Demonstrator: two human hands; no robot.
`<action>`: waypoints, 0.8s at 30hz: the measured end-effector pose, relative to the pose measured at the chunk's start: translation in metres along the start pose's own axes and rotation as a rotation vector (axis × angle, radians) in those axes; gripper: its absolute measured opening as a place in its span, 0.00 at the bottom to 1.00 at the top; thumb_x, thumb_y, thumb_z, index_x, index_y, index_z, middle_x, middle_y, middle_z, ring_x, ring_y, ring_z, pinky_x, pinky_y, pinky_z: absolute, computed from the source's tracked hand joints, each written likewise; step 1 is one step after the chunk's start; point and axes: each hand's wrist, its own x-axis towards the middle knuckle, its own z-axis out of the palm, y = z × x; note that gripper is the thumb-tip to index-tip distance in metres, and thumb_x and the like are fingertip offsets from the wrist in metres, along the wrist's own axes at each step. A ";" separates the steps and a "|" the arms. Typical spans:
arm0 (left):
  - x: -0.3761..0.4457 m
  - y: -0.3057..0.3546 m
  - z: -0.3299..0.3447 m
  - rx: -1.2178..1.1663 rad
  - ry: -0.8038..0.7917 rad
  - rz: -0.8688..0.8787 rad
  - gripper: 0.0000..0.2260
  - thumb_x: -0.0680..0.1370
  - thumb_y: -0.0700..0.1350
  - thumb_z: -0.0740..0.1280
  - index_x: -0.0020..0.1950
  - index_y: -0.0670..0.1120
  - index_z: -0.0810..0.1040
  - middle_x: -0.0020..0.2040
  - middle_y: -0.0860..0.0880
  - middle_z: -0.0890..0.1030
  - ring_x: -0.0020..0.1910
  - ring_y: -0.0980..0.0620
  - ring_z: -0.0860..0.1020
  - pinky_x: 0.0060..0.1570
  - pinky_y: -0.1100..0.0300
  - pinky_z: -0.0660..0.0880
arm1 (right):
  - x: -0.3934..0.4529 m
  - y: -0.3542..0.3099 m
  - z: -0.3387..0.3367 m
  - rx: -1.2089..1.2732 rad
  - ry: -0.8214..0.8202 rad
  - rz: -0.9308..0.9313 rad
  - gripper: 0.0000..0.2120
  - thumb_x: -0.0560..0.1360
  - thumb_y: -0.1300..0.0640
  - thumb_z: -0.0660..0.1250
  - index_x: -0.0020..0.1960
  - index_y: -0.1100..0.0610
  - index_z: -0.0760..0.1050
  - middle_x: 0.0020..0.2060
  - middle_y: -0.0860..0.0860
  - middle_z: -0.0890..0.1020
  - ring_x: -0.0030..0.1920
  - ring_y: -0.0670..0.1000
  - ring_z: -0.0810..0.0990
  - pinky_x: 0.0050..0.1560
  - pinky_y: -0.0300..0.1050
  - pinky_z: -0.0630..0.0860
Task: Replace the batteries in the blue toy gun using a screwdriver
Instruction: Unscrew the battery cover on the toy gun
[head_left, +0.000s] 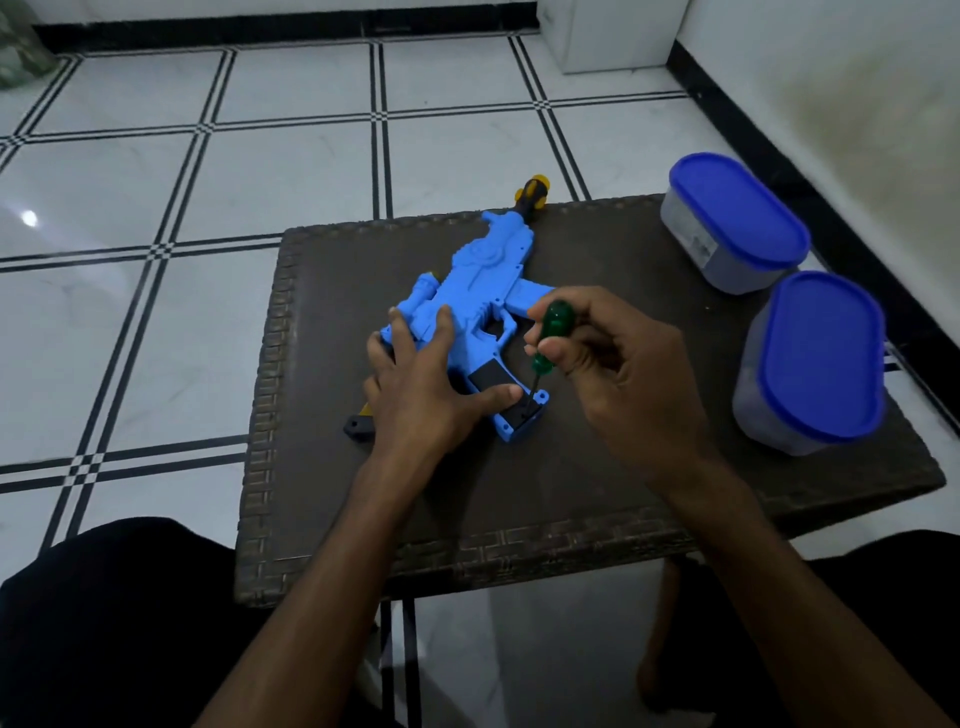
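The blue toy gun (483, 291) lies flat on a small dark table (597, 467), its black and yellow muzzle over the far edge. A black battery cover (491, 382) sits in the grip. My left hand (421, 384) presses flat on the gun's rear, thumb against the cover. My right hand (613, 358) grips a green-handled screwdriver (550, 332) upright, its tip set at the lower end of the grip, near the cover's edge. The gun's stock is mostly hidden under my left hand.
Two oval plastic containers with blue lids stand on the table's right side, one far (737, 218), one nearer (821, 358). White tiled floor with black lines surrounds the table. A white wall runs along the right. My knees frame the table's near edge.
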 end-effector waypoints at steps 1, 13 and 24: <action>0.000 0.000 0.001 0.001 -0.001 0.001 0.48 0.66 0.69 0.70 0.79 0.59 0.49 0.80 0.47 0.39 0.77 0.41 0.40 0.72 0.41 0.51 | 0.000 -0.001 0.000 -0.023 -0.013 -0.022 0.12 0.76 0.65 0.67 0.58 0.56 0.77 0.45 0.48 0.84 0.47 0.45 0.84 0.48 0.47 0.81; -0.001 0.000 0.001 -0.013 0.005 0.015 0.46 0.67 0.67 0.70 0.79 0.58 0.50 0.79 0.46 0.39 0.77 0.40 0.40 0.71 0.42 0.51 | 0.007 -0.009 0.000 -0.123 -0.056 -0.164 0.12 0.72 0.58 0.74 0.54 0.58 0.82 0.47 0.53 0.78 0.48 0.49 0.80 0.46 0.41 0.78; -0.002 0.000 0.001 -0.018 -0.008 0.002 0.48 0.67 0.68 0.70 0.79 0.59 0.49 0.79 0.46 0.37 0.77 0.40 0.38 0.72 0.42 0.50 | 0.008 -0.012 -0.010 -0.101 -0.163 -0.141 0.12 0.76 0.70 0.64 0.57 0.60 0.80 0.50 0.50 0.82 0.53 0.48 0.81 0.52 0.49 0.79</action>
